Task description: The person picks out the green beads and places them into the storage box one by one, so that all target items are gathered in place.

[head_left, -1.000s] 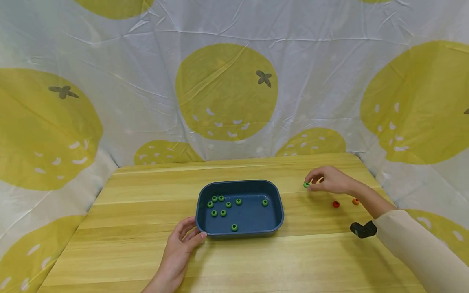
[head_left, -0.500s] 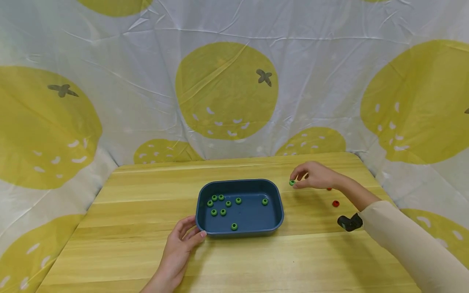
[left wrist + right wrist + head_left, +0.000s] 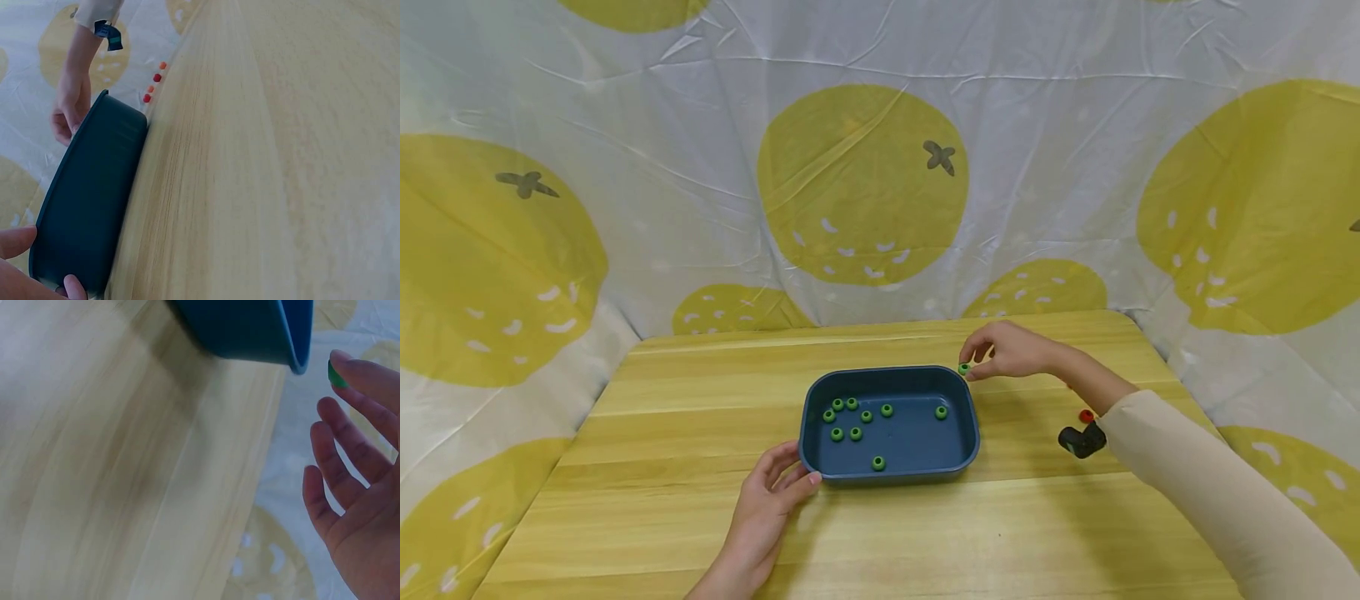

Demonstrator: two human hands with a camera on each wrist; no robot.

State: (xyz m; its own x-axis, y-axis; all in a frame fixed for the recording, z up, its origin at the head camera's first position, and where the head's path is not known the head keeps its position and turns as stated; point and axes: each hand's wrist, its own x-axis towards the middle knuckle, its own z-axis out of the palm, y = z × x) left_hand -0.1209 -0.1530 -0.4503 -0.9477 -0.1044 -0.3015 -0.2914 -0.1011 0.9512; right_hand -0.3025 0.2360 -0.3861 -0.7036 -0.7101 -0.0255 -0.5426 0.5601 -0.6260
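My right hand (image 3: 1009,350) pinches a green bead (image 3: 964,368) between thumb and forefinger, right by the far right corner of a dark blue tray (image 3: 895,477). In the right wrist view the green bead (image 3: 336,375) sits at the fingertips, with the other fingers spread loosely. My left hand (image 3: 767,508) grips the near left corner of the tray, thumb on the rim and fingers along the side. Inside the tray lie several green beads (image 3: 856,433), most of them toward the left, one green bead (image 3: 942,412) at the right.
On the table's right side lies a red bead (image 3: 1086,416), partly beside the right forearm. The left wrist view shows red and orange beads in a row, among them a red bead (image 3: 147,98) and an orange bead (image 3: 163,65). A patterned cloth (image 3: 1045,208) hangs behind the wooden table (image 3: 925,542).
My right hand has moved left with the green bead, from over the right side of the table to the tray's far right corner. The left hand and the tray have stayed in place.
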